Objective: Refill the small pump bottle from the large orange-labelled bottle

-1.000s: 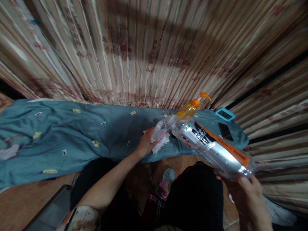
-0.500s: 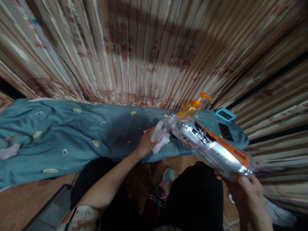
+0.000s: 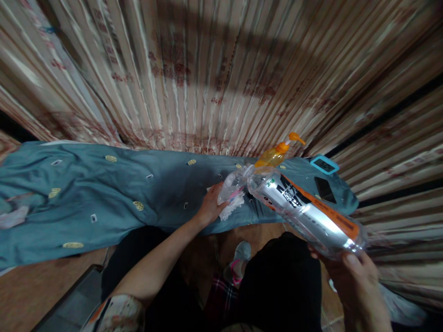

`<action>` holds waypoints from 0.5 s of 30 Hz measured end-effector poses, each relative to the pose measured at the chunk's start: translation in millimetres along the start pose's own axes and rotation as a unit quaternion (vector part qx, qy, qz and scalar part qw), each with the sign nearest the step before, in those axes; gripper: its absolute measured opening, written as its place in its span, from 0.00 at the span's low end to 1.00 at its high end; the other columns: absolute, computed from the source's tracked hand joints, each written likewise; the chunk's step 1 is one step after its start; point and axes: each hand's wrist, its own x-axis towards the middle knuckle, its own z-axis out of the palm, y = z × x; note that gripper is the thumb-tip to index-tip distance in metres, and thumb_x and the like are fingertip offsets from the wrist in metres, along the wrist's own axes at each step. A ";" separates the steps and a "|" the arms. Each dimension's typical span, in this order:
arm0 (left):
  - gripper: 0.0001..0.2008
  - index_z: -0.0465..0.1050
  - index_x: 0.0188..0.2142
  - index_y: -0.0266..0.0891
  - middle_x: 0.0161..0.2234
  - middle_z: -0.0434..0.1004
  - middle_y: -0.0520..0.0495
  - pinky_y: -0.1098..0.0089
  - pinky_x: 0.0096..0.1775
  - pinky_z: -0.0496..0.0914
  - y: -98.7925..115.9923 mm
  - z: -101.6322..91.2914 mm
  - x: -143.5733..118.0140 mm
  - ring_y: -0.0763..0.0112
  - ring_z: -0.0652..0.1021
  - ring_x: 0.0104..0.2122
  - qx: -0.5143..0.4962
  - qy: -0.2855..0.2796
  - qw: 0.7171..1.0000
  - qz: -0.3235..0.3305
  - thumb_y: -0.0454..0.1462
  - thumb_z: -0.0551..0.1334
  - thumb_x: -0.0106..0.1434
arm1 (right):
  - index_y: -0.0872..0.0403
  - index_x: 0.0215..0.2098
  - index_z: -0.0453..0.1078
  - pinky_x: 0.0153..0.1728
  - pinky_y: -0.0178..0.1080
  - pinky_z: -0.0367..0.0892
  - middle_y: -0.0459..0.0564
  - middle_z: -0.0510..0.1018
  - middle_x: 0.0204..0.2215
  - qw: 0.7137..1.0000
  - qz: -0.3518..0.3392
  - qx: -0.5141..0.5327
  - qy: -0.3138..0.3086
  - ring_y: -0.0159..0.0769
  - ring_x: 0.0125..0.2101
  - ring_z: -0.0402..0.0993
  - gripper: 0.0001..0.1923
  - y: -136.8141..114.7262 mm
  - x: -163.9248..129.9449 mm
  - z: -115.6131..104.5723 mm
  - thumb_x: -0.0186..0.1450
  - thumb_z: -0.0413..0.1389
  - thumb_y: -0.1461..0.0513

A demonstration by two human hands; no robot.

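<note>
My left hand (image 3: pixel 210 205) is wrapped round a small clear plastic bottle (image 3: pixel 231 184) above the teal cloth. Held by its base in my right hand (image 3: pixel 353 272) is a large clear plastic bottle (image 3: pixel 304 210) with a silver and orange label, tilted with its neck end towards the small one. The two bottles meet at their necks; I cannot tell whether liquid passes between them. Under the small bottle lies a white lacy cloth or tissue (image 3: pixel 231 210). Just behind the necks is an orange pump bottle (image 3: pixel 272 157).
A teal patterned cloth (image 3: pixel 173 184) covers the long narrow surface. At its right end are a blue-framed digital clock (image 3: pixel 324 164) and a dark phone (image 3: pixel 325 190). Pleated curtains (image 3: pixel 207 83) hang behind. A pale cloth (image 3: pixel 14 216) lies far left.
</note>
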 end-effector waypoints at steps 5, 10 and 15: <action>0.32 0.62 0.62 0.41 0.59 0.70 0.39 0.52 0.60 0.68 2.5 -1.9 -0.4 0.52 0.72 0.59 -0.004 0.000 1.000 -0.003 0.37 0.68 0.60 | 0.52 0.53 0.74 0.25 0.40 0.75 0.53 0.83 0.36 1.000 -0.011 0.001 -0.010 0.42 0.26 0.79 0.33 1.6 -0.6 -2.3 0.51 0.69 0.51; 0.31 0.61 0.62 0.41 0.59 0.70 0.39 0.51 0.60 0.67 2.0 -1.0 -0.2 0.53 0.72 0.60 -0.003 -0.003 1.000 -0.002 0.37 0.68 0.61 | 0.55 0.53 0.74 0.25 0.40 0.75 0.54 0.83 0.37 0.999 -0.022 -0.005 -0.032 0.41 0.26 0.78 0.32 9.4 7.0 -12.6 0.53 0.68 0.51; 0.32 0.61 0.62 0.41 0.59 0.71 0.39 0.51 0.60 0.68 1.1 -0.3 0.4 0.51 0.72 0.60 -0.001 0.000 1.000 -0.005 0.37 0.68 0.60 | 0.54 0.51 0.74 0.24 0.38 0.74 0.52 0.82 0.34 0.999 -0.024 0.000 -0.037 0.38 0.25 0.77 0.30 14.1 11.8 -19.8 0.53 0.68 0.52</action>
